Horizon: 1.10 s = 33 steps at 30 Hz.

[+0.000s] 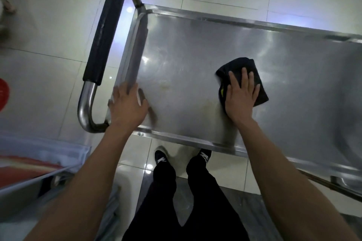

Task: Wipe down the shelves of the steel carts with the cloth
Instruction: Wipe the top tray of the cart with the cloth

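Note:
The steel cart's top shelf point(195, 49) fills the middle of the head view, with faint yellowish stains near its front left. A folded black cloth point(252, 70) lies on the shelf right of centre. My right hand point(242, 96) presses flat on the cloth, fingers spread over it. My left hand point(127, 105) rests on the shelf's near-left corner rim, fingers apart and holding nothing.
The cart's push handle point(105, 33), with a black foam grip, curves off the shelf's left end. Glossy floor tiles point(49, 25) surround the cart. Another steel surface with red items point(29, 170) sits at lower left. My legs and shoes point(203, 155) stand under the front rim.

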{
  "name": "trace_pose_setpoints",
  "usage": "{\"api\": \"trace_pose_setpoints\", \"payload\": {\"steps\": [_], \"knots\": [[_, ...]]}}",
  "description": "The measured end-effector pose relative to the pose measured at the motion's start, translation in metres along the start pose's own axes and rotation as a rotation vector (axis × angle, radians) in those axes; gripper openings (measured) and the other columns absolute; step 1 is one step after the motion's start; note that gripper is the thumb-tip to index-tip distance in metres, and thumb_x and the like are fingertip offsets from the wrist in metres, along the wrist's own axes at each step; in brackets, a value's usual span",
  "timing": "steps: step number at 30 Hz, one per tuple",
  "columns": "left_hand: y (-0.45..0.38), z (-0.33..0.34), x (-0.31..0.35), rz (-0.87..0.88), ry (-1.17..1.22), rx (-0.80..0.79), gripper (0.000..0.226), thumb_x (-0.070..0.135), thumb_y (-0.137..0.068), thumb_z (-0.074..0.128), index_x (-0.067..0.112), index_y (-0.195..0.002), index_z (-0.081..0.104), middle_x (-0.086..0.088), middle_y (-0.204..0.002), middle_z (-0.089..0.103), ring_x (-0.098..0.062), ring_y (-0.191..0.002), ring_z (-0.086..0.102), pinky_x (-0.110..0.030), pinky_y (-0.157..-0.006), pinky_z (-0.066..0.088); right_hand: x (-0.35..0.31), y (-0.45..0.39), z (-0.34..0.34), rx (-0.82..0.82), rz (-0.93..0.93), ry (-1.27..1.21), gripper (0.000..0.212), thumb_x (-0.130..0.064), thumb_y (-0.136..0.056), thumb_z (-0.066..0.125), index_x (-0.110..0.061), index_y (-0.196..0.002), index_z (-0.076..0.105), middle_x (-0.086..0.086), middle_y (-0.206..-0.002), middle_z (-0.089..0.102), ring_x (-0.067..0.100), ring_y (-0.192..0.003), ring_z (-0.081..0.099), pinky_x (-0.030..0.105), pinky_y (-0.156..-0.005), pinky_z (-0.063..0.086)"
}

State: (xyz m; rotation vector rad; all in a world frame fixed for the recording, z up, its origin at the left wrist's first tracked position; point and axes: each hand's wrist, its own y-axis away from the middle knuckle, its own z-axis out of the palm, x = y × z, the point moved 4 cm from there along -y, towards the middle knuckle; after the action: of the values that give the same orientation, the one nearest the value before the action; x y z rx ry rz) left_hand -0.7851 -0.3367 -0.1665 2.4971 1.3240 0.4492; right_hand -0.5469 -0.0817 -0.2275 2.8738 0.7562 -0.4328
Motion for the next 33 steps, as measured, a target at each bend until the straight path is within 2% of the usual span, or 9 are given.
{"api": "trace_pose_setpoints", "payload": {"steps": [3,6,9,17,21,25,29,31,33], "knots": [[-0.002,0.001,-0.013,-0.007,0.004,-0.026,0.069,0.038,-0.093,0.056,0.02,-0.152,0.027,-0.013,-0.16,0.023,-0.039,-0.147,0.019,-0.066,-0.11,0.031,-0.035,0.01,0.014,0.001,-0.046,0.011,0.049,-0.032,-0.104,0.034,-0.032,-0.152,0.036,0.007,-0.166,0.018,0.03,-0.154,0.008,0.058,-0.122,0.008],[-0.005,0.0,-0.016,0.07,-0.038,-0.043,0.062,0.037,-0.093,0.056,0.018,-0.148,0.034,-0.014,-0.154,0.031,-0.038,-0.143,0.026,-0.064,-0.106,0.038,-0.071,0.017,0.027,-0.01,-0.096,0.018,0.049,-0.031,-0.104,0.035,-0.032,-0.153,0.036,0.007,-0.166,0.018,0.03,-0.154,0.008,0.058,-0.122,0.007],[-0.01,-0.001,-0.021,0.087,-0.05,-0.04,0.058,0.037,-0.094,0.054,0.019,-0.146,0.037,-0.012,-0.154,0.03,-0.036,-0.143,0.025,-0.063,-0.106,0.038,-0.104,0.026,0.039,-0.015,-0.146,0.023,0.049,-0.03,-0.104,0.036,-0.033,-0.153,0.034,0.006,-0.166,0.017,0.03,-0.154,0.007,0.058,-0.122,0.007],[-0.019,-0.001,-0.037,0.099,0.101,-0.02,0.068,0.03,-0.086,0.058,0.02,-0.148,0.033,-0.011,-0.157,0.033,-0.036,-0.142,0.033,-0.058,-0.11,0.04,-0.16,0.037,0.063,-0.038,-0.253,0.014,0.056,-0.028,-0.1,0.047,-0.033,-0.153,0.031,0.006,-0.167,0.014,0.029,-0.154,0.006,0.062,-0.12,0.012],[-0.017,-0.001,-0.045,0.103,0.158,0.0,0.057,0.023,-0.09,0.054,0.015,-0.145,0.038,-0.01,-0.154,0.038,-0.033,-0.14,0.039,-0.052,-0.113,0.04,-0.19,0.041,0.073,-0.035,-0.302,0.029,0.056,-0.027,-0.099,0.049,-0.033,-0.153,0.033,0.006,-0.167,0.015,0.03,-0.154,0.008,0.061,-0.121,0.011],[-0.015,-0.001,-0.053,0.058,0.262,0.015,0.06,0.017,-0.094,0.051,0.013,-0.152,0.035,-0.005,-0.165,0.023,-0.026,-0.148,0.029,-0.042,-0.117,0.032,-0.219,0.047,0.08,-0.052,-0.369,0.027,0.052,-0.028,-0.102,0.042,-0.031,-0.153,0.035,0.007,-0.167,0.015,0.03,-0.154,0.008,0.06,-0.121,0.008],[-0.013,-0.007,-0.052,0.077,0.343,0.018,0.061,0.017,-0.094,0.046,0.012,-0.154,0.034,-0.004,-0.164,0.024,-0.022,-0.149,0.027,-0.034,-0.117,0.026,-0.249,0.051,0.085,-0.092,-0.411,-0.007,0.051,-0.026,-0.102,0.043,-0.031,-0.153,0.038,0.006,-0.167,0.017,0.029,-0.154,0.008,0.058,-0.122,0.007],[-0.012,-0.01,-0.049,0.1,0.33,0.046,0.055,0.02,-0.096,0.044,0.012,-0.15,0.039,-0.005,-0.16,0.031,-0.025,-0.142,0.037,-0.038,-0.116,0.034,-0.26,0.053,0.087,-0.121,-0.464,-0.026,0.054,-0.025,-0.099,0.046,-0.031,-0.153,0.038,0.007,-0.167,0.016,0.029,-0.154,0.007,0.057,-0.122,0.005],[-0.013,-0.009,-0.047,0.116,0.292,0.067,0.048,0.024,-0.096,0.042,0.012,-0.143,0.044,-0.006,-0.157,0.035,-0.027,-0.135,0.044,-0.044,-0.109,0.042,-0.263,0.055,0.088,-0.131,-0.514,-0.042,0.056,-0.024,-0.098,0.048,-0.03,-0.152,0.038,0.008,-0.167,0.017,0.03,-0.154,0.007,0.056,-0.123,0.004]]}}
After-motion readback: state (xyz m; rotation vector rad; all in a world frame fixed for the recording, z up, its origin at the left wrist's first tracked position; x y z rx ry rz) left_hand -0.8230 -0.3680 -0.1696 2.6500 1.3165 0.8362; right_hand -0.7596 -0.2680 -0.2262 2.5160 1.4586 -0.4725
